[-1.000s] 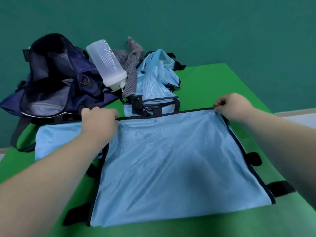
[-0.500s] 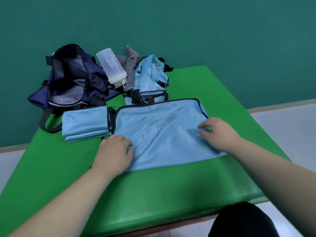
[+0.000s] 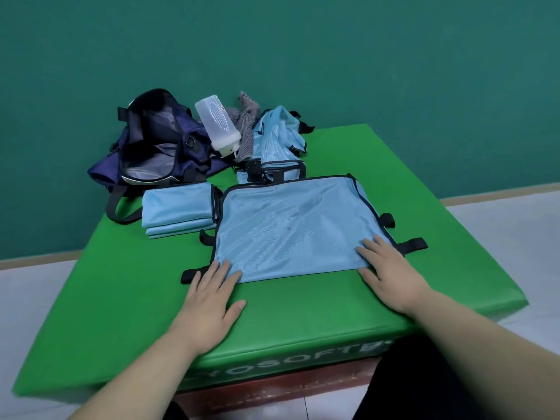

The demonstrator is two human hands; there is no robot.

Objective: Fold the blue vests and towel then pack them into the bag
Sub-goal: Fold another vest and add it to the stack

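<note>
Both hands are lying flat on the near edge of one vest (image 3: 291, 228), which is spread across the middle of the green mat (image 3: 121, 283). The left hand (image 3: 212, 294) is resting with fingers spread, its tips on the near left corner and its palm on the mat. The right hand (image 3: 389, 271) is pressing open-palmed on the near right corner. Neither is pinching cloth.

A folded stack (image 3: 177, 212) is sitting just left of the vest. A crumpled heap (image 3: 278, 137) of vests and the grey towel (image 3: 247, 128) are lying behind it, beside the open bag (image 3: 157, 147).

Likely risks: the thin mesh is probably going to slide or wrinkle when lifted, giving a skewed fold. A black strap (image 3: 412, 245) is sticking out at the right edge and may get trapped in the fold. The bottle (image 3: 216, 125) is leaning on the bag and towel, so pulling the towel may tip it.

Writing: white lettering (image 3: 288, 363) on the mat's front edge is reading "YOSOFT", both ends hidden by the forearms. Marks on the bottle are too faint to read.
</note>
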